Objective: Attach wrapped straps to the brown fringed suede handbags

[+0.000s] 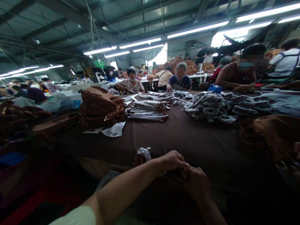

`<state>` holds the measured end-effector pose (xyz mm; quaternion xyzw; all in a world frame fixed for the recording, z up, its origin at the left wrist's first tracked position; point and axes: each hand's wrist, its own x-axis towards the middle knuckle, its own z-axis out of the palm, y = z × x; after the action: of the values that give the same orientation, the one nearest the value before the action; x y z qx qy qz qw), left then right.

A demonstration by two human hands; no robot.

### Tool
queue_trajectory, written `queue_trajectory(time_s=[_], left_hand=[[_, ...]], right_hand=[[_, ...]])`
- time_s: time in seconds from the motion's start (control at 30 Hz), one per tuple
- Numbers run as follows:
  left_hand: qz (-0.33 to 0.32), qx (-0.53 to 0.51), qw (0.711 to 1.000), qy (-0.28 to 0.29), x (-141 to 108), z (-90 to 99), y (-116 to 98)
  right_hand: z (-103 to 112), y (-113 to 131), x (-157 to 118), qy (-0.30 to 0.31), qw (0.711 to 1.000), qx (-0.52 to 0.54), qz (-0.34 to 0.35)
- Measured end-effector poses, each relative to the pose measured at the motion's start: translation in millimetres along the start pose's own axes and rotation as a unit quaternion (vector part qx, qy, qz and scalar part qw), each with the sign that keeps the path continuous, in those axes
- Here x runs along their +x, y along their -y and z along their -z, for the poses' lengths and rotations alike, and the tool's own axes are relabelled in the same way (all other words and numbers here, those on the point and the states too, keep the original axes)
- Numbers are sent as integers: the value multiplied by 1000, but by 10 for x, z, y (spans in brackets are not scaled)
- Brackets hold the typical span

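Observation:
My left hand (172,162) reaches across from the lower left, fingers bent and pressed together. Touching it, my right hand (196,181) is closed as well, so the two meet just over the near edge of the table. Between and under them runs a brown strap (138,159) partly wrapped in whitish film. Its curved end sticks out left of my left wrist, beside a small shiny metal piece (149,148). The part inside my fingers is dark and mostly hidden.
Ahead on the brown-covered table (145,136) lie stacked wrapped straps (147,111), a heap of brown fringed bags (100,106) and a pile of film-wrapped coils (206,104). Brown pieces (274,134) sit at right. Several people work across the table, one person (243,68) at far right.

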<state>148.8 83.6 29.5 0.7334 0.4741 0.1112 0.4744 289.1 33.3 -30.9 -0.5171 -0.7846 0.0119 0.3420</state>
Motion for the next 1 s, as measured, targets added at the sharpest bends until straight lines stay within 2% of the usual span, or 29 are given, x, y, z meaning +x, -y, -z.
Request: queue_trajectory(time_s=[0.1, 0.17, 0.23, 0.3, 0.37, 0.47, 0.6, 0.73, 0.87, 1.0], left_hand=[[26, 204, 973, -106, -77, -67, -252], [28, 222, 967, -120, -104, -51, -326], [37, 133, 987, -79, -96, 14, -291], [50, -46, 998, 2, -60, 92, -182], [63, -188, 977, 76, -12, 141, -58], [62, -247, 960, 117, 40, 134, 58], [46, -215, 973, 72, 23, 81, 65], [-1, -94, 995, 18, -102, 109, 30], [-32, -31, 999, -19, -269, 120, 1], [-28, 48, 993, -103, -393, 48, -43]], right_hand=[[-33, 16, 16, -11, 999, -29, -26], [-44, 3, 20, -13, 1000, -23, -14], [-50, -27, 11, -12, 1000, -2, 12], [-56, -61, -8, -8, 999, 23, 41], [-67, -88, -29, 0, 997, 43, 67], [-85, -107, -48, 3, 995, 55, 82], [-78, -94, -47, -13, 997, 49, 55], [-49, -54, -54, -8, 1000, 10, 0], [-65, -34, -63, -4, 999, -24, -35], [-96, -36, -62, 14, 998, -41, -47]])
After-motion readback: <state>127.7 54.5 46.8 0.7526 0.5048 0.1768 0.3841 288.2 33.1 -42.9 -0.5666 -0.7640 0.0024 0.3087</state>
